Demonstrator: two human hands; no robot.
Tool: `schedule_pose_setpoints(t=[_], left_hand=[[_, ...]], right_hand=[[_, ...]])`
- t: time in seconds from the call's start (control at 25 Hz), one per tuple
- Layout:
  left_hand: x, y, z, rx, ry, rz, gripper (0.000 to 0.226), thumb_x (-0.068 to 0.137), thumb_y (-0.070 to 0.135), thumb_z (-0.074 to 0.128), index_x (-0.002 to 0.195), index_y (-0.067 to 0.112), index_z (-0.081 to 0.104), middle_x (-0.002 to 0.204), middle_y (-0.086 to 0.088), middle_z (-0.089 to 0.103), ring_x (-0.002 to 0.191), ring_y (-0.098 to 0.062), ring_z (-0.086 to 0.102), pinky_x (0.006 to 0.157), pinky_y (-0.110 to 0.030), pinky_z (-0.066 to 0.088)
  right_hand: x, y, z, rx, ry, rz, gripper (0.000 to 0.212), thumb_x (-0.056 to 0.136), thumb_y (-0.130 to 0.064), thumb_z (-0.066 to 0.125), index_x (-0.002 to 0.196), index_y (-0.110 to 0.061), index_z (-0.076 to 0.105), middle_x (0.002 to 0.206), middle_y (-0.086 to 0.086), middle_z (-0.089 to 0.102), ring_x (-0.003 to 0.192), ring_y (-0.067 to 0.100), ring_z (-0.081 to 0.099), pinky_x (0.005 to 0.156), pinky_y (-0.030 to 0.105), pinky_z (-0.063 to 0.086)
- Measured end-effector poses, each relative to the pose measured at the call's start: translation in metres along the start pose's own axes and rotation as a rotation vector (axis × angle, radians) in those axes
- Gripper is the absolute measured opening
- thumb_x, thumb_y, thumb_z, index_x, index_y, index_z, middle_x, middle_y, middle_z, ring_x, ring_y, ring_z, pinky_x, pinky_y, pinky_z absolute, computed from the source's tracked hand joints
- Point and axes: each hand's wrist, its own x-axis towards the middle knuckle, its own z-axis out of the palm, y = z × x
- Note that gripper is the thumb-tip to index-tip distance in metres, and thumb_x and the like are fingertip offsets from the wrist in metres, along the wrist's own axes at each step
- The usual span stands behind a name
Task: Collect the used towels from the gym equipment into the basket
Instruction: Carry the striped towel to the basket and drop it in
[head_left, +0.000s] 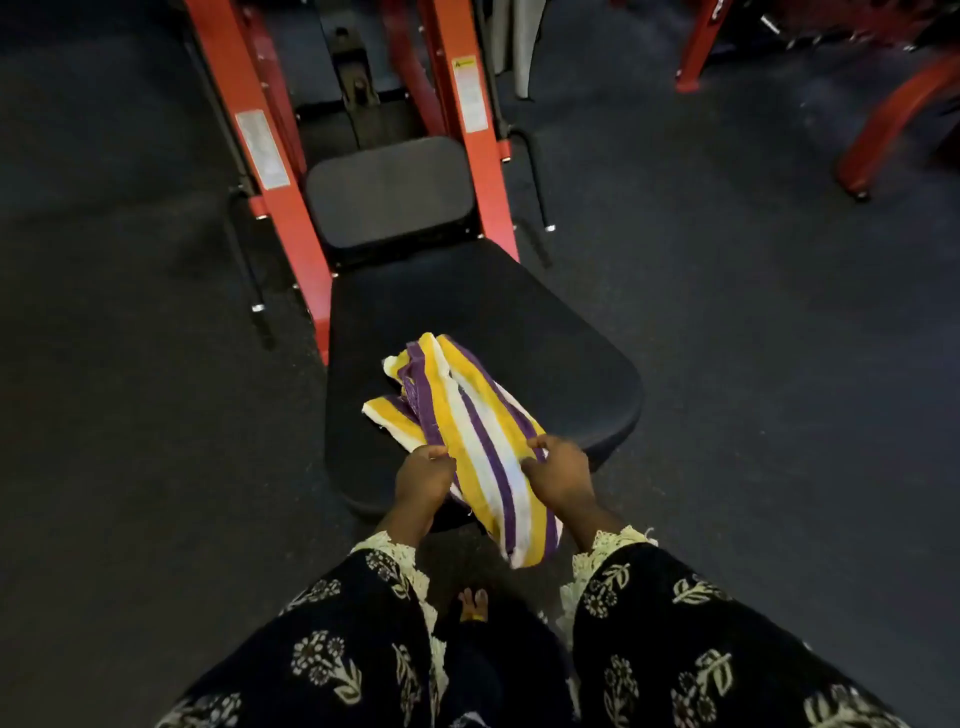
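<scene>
Dark gym flooring (727, 364) surrounds the black seat pad (519, 332) where the striped towel (467, 415) lies. Left hand (423, 475) and right hand (558, 475) pinch its near edges; lifting both together should clear the pad cleanly.

The towel (470, 426) is striped lengthwise in yellow, purple and white. It lies bunched and loosely folded on the near half of the black seat pad (550, 353), its far end crumpled on the padding. Its near end hangs past the pad's front edge, pinched on either side by the left hand (423, 475) and the right hand (558, 470).
</scene>
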Motion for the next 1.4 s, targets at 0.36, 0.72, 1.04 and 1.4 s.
schedule_pose_setpoints(t=[0.36, 0.72, 1.04, 1.4], left_hand=[[0.053, -0.025, 0.039, 0.035, 0.165, -0.048, 0.064, 0.067, 0.026, 0.084, 0.121, 0.004, 0.057, 0.119, -0.018, 0.063, 0.109, -0.036, 0.061, 0.091, -0.046, 0.054], [-0.036, 0.055, 0.028, -0.086, 0.103, 0.211, 0.027, 0.074, 0.026, 0.074, 0.099, 0.015, 0.072, 0.098, -0.006, 0.073, 0.089, -0.022, 0.068, 0.078, -0.034, 0.056], [-0.171, 0.181, 0.062, -0.051, 0.006, 0.681, 0.025, 0.079, 0.019, 0.069, 0.104, 0.016, 0.07, 0.099, -0.004, 0.072, 0.094, -0.022, 0.067, 0.088, -0.041, 0.055], [-0.336, 0.205, 0.227, 0.048, -0.36, 1.118, 0.024, 0.082, 0.019, 0.073, 0.105, 0.015, 0.069, 0.084, 0.009, 0.067, 0.081, -0.012, 0.066, 0.071, -0.025, 0.052]], right_hand=[[0.043, 0.018, 0.029, -0.072, -0.01, 0.017, 0.033, 0.084, -0.019, 0.066, 0.114, -0.004, 0.064, 0.113, 0.017, 0.065, 0.105, 0.032, 0.061, 0.091, 0.039, 0.051], [-0.032, -0.008, -0.048, 0.265, 0.294, -0.112, 0.013, 0.075, -0.022, 0.073, 0.085, -0.016, 0.066, 0.075, -0.005, 0.064, 0.074, 0.013, 0.06, 0.064, 0.023, 0.044], [-0.109, -0.03, -0.178, 0.424, 0.73, -0.164, 0.025, 0.074, -0.028, 0.072, 0.095, -0.015, 0.067, 0.093, 0.001, 0.063, 0.089, 0.019, 0.055, 0.075, 0.028, 0.04], [-0.241, 0.104, -0.301, 0.639, 1.221, -0.055, 0.028, 0.078, -0.025, 0.073, 0.104, -0.018, 0.065, 0.099, -0.004, 0.059, 0.078, -0.001, 0.052, 0.064, 0.002, 0.034]])
